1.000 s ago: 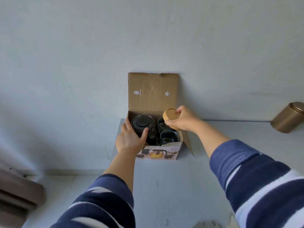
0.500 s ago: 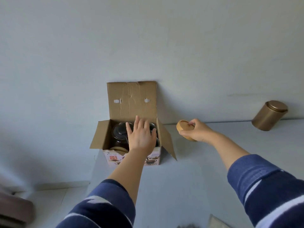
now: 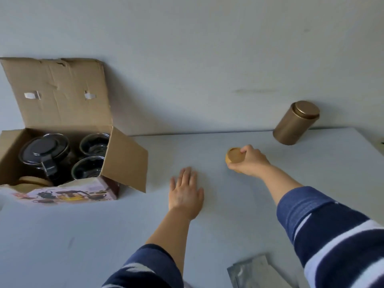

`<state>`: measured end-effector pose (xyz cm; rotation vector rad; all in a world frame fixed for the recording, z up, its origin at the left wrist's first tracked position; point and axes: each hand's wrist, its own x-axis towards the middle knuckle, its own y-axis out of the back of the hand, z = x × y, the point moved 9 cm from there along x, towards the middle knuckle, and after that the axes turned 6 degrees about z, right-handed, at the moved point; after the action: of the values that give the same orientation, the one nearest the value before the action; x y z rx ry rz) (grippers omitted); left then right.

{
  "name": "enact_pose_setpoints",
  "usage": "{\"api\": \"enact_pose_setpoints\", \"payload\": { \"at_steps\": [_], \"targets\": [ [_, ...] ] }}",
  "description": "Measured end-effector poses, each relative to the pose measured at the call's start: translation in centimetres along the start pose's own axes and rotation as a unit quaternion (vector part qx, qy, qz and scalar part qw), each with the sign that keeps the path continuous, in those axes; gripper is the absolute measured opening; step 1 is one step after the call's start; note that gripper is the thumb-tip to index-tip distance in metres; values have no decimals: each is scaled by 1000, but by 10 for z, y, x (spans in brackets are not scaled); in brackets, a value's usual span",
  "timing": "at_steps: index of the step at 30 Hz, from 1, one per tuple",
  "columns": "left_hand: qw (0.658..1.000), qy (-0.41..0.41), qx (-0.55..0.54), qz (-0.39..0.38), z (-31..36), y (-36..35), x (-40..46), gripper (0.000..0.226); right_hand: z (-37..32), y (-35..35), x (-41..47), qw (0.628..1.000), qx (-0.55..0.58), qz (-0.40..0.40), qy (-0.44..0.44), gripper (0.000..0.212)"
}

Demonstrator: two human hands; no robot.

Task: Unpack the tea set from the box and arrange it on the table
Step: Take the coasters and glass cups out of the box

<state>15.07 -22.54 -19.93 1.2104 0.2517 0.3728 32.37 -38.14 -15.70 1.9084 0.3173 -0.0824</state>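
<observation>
An open cardboard box [image 3: 124, 161] stands at the table's left, its lid flap leaning on the wall. Inside it sit a glass teapot [image 3: 44, 151] with a black lid, two glass cups [image 3: 94, 142], and round wooden coasters [image 3: 31, 181] at the front left corner. My right hand [image 3: 248, 162] grips a small stack of round wooden coasters [image 3: 233, 156] low over the table, far right of the box. My left hand [image 3: 186, 191] hovers flat over the table with straight fingers, holding nothing, just right of the box.
A gold cylindrical tin [image 3: 296, 123] stands at the back right by the wall. A silver foil packet [image 3: 257, 274] lies at the near edge. The white table [image 3: 83, 235] ends at the wall behind and drops off on the far right.
My right hand has carried the coasters out of the box and rightward down toward the table. My left hand has left the box and come out over the table.
</observation>
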Motion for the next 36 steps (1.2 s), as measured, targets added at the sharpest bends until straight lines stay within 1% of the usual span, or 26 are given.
{"api": "enact_pose_setpoints", "payload": {
  "at_steps": [4,7,13,17,22,24,26,27,29,30,34,36],
  "targets": [
    [997,6,10,77,2,-6,-5,61,10,0,42,999,-3,30,24,80],
    [994,10,-2,109,5,0,-4,60,11,0,70,998,-26,50,30,76],
    [993,12,-9,117,7,5,-5,57,-4,-2,103,995,-22,74,59,74],
    [994,16,-10,112,6,4,-4,57,-2,-1,113,994,-16,98,41,76],
    [993,14,-13,114,5,4,-5,57,-3,-4,118,996,-37,74,39,77],
    [993,12,-13,118,4,3,-5,57,-5,-4,113,996,-52,62,39,81],
    [992,8,-12,124,3,2,-3,57,-7,-1,100,995,-58,75,40,84],
    [992,6,-12,126,3,2,-3,57,-8,1,89,993,-56,91,44,81],
    [993,6,-12,120,3,1,-4,57,-11,-1,61,989,-52,120,65,68],
    [994,9,-11,109,3,-2,-3,57,-13,-6,47,989,-51,117,77,61],
    [999,-10,-18,30,2,-5,2,55,-22,-34,-12,989,-48,49,127,45],
    [999,-24,-36,6,-6,13,5,48,-36,-38,-35,989,-42,23,143,36]
  ]
}}
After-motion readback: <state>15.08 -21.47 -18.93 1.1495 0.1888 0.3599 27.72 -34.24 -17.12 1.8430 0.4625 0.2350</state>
